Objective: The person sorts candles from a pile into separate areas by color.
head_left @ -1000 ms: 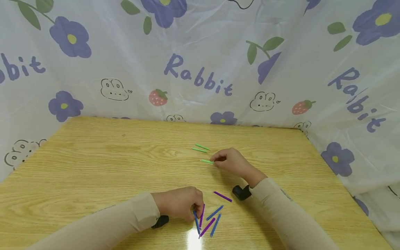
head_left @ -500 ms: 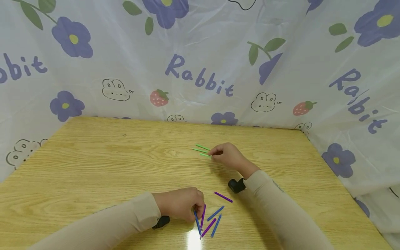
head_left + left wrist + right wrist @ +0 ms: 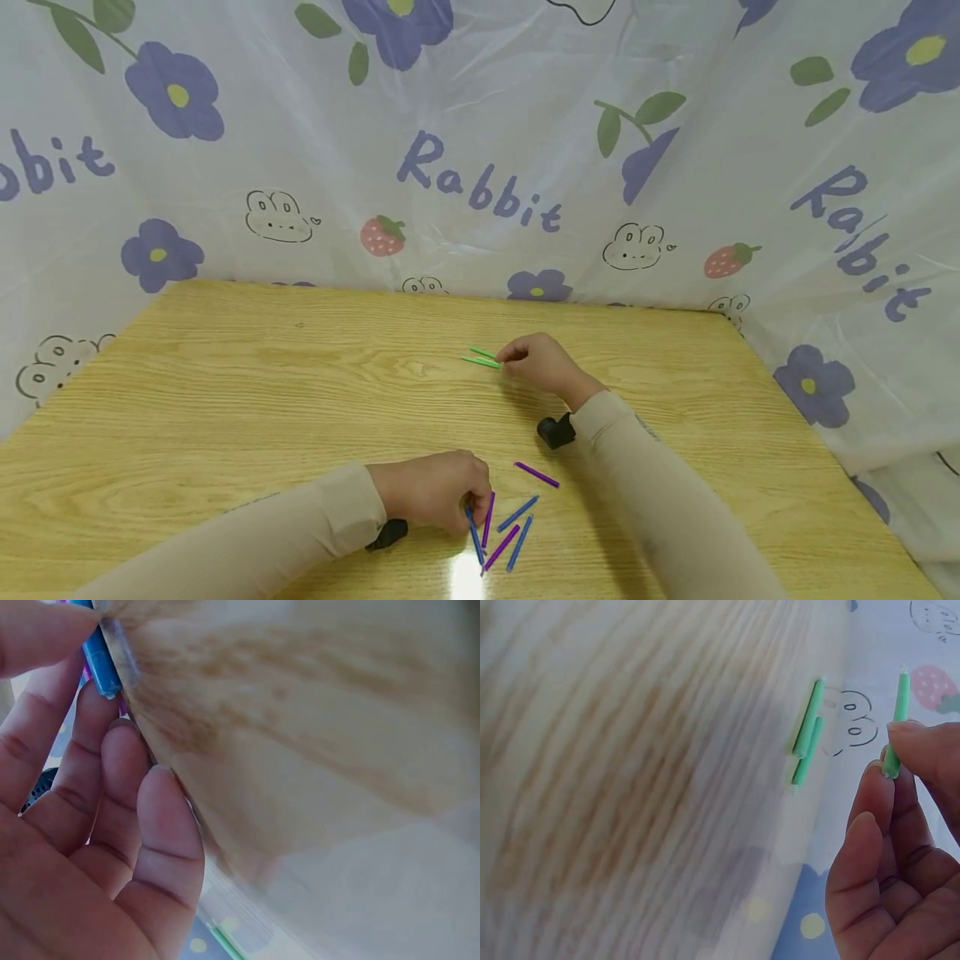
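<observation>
Far out on the table my right hand (image 3: pixel 543 367) pinches a thin green candle (image 3: pixel 901 694) between thumb and fingers, its white wick showing in the right wrist view. Beside it two more green candles (image 3: pixel 808 716) lie close together on the wood. Near the front, my left hand (image 3: pixel 442 492) has its thumb and curled fingers at one end of a blue candle (image 3: pixel 101 664). A purple candle (image 3: pixel 488 518) lies right at these fingertips. Two other blue candles (image 3: pixel 520 543) and a second purple candle (image 3: pixel 502 547) lie just to the right.
Another purple candle (image 3: pixel 537 475) lies apart, between the two hands. The wooden table (image 3: pixel 300 383) ends at the back against a hanging cloth (image 3: pixel 480 100) printed with flowers and rabbits. A black wrist camera (image 3: pixel 557 432) hangs under the right sleeve.
My right hand has moved away from me and slightly left with its green candle, up to the two lying green ones. The left hand has stayed in place.
</observation>
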Demonstrator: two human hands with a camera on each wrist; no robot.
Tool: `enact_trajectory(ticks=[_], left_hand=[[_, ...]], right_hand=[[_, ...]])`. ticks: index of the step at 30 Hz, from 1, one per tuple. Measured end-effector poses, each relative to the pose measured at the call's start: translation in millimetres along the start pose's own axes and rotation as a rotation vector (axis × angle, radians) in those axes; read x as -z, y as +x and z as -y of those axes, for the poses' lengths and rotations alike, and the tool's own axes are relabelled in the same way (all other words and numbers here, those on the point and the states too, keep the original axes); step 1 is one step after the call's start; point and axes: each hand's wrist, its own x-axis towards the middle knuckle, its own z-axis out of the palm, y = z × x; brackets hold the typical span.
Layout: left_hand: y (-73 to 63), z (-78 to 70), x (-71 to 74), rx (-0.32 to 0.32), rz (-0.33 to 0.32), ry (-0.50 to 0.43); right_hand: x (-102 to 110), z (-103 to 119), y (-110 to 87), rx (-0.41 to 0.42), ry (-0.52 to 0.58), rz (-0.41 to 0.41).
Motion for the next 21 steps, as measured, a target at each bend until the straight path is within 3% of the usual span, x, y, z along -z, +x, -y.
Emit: enact_trajectory(ticks=[10, 21], left_hand=[[0.2, 1.2, 0.1, 0.001, -0.002, -0.002], [1.5, 3.2, -0.4, 0.000, 0.001, -0.029]], right_hand=[[-4, -2, 10.0, -0.016, -0.001, 0.024], [-10, -3, 21.5, -0.041, -0.078, 0.026]])
